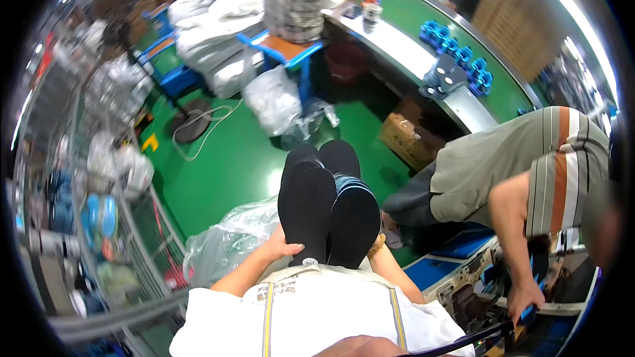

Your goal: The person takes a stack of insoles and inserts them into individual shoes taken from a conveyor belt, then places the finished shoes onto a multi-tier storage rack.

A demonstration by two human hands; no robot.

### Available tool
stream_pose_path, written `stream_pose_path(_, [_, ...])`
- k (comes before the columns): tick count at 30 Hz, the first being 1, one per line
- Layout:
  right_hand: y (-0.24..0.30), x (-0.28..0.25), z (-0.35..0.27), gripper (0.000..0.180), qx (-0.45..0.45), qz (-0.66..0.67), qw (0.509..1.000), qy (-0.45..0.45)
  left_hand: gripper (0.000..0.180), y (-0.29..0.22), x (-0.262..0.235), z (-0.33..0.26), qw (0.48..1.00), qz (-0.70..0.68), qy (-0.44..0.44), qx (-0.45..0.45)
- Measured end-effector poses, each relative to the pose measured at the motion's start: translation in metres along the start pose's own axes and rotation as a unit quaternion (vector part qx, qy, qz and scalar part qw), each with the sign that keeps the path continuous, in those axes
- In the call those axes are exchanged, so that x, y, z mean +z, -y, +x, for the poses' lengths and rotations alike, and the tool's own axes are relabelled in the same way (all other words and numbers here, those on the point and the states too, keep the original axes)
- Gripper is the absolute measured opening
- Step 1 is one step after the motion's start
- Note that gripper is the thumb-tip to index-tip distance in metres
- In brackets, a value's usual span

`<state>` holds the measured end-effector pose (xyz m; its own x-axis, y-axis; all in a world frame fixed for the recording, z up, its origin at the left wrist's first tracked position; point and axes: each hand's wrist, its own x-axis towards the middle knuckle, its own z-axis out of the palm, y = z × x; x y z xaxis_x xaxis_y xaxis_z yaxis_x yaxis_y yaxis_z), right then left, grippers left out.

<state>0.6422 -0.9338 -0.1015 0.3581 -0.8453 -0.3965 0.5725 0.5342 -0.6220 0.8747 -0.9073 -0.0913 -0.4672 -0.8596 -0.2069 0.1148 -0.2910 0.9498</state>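
In front of my chest stand stacks of black insoles (307, 201), toe ends pointing away from me, with blue striped edges showing between the layers. A small round white sticker is on the near end of one. My left hand (281, 248) grips the left side, its thumb lying on the top insole. At the right side, my right hand (380, 233) holds the insoles from behind; its fingers are mostly hidden. There is a yellowish band (377, 244) at that wrist.
At my right a co-worker (522, 165) in a grey shirt bends over a machine (463, 291). A clear plastic bag (231, 241) lies front left, beside wire shelving (142, 244). Ahead are a cardboard box (405, 140), a stool (284, 49) and a bench (473, 109) with blue shoe parts.
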Motion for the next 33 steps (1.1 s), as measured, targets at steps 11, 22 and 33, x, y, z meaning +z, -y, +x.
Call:
stream_pose_path(11, [0.135, -0.101, 0.18, 0.05, -0.302, -0.234, 0.922, -0.059, 0.085, -0.041, -0.025, 0.297, 0.999, -0.026, 0.033, -0.005])
stream_pose_path(22, [0.412, -0.203, 0.389, 0.031, -0.401, 0.14, 0.897, -0.122, 0.07, -0.167, 0.019, 0.705, 0.978, -0.117, 0.174, -0.012])
stream_pose_path(33, [0.412, -0.195, 0.369, 0.052, -0.293, 0.284, 0.836, -0.366, 0.079, -0.124, 0.044, 0.823, 0.981, -0.002, 0.121, -0.152])
